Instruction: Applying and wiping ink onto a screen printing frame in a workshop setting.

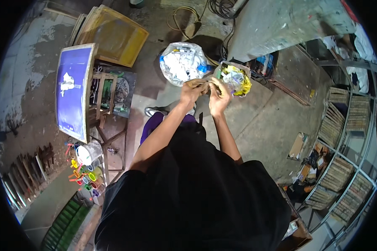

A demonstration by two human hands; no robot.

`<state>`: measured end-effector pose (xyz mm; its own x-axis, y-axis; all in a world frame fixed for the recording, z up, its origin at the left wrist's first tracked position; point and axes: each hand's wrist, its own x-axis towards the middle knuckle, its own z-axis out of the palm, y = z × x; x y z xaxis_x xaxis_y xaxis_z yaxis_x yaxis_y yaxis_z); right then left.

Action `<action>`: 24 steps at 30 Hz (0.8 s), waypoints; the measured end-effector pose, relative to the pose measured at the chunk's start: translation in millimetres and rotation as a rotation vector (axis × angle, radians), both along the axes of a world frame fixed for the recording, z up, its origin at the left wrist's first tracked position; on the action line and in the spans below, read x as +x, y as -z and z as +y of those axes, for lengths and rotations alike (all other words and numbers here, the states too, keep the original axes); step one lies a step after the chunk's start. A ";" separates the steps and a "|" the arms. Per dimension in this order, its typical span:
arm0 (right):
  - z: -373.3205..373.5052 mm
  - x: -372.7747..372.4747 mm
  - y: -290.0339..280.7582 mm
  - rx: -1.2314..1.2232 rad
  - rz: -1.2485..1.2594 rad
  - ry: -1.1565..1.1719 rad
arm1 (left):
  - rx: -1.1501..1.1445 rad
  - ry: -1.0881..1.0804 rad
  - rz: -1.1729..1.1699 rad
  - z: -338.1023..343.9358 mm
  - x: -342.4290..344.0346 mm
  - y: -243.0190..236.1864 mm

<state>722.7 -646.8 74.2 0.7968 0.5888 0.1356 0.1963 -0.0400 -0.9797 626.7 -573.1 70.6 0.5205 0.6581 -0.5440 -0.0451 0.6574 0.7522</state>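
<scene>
Head view: forearms (225, 129) reach forward, left hand (191, 91) and right hand (220, 97) together, fingers (199, 83) bent; cannot tell if gripping.

Sack (168, 77) was crinkled, glossy plastic; white scraps (184, 60) inside looked matt, paper or cloth unclear. Floor (259, 121) was worn, matt concrete. Purple screen (74, 69) looked smooth, its frame (87, 104) rough wood. Shirt (197, 188) was matt cloth. Wall (35, 46) was rough, flaking.

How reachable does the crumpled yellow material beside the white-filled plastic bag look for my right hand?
Probably yes: nothing visible stands between your right hand and the crumpled yellow material, though depth is hard to judge.
</scene>
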 end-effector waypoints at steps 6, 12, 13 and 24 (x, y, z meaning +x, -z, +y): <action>-16.2 66.5 63.1 0.154 0.215 0.125 | -0.038 -0.102 -0.103 -0.8 7.0 36.2; -24.7 177.7 188.6 -0.440 -0.076 0.503 | 0.572 0.132 0.495 30.2 -114.4 50.0; -34.0 192.9 227.7 -0.601 -0.235 0.430 | 0.591 0.101 0.541 28.6 -151.8 56.8; -22.0 283.6 333.8 -0.598 -0.704 -0.045 | 0.148 -0.271 1.572 -126.2 -459.2 18.4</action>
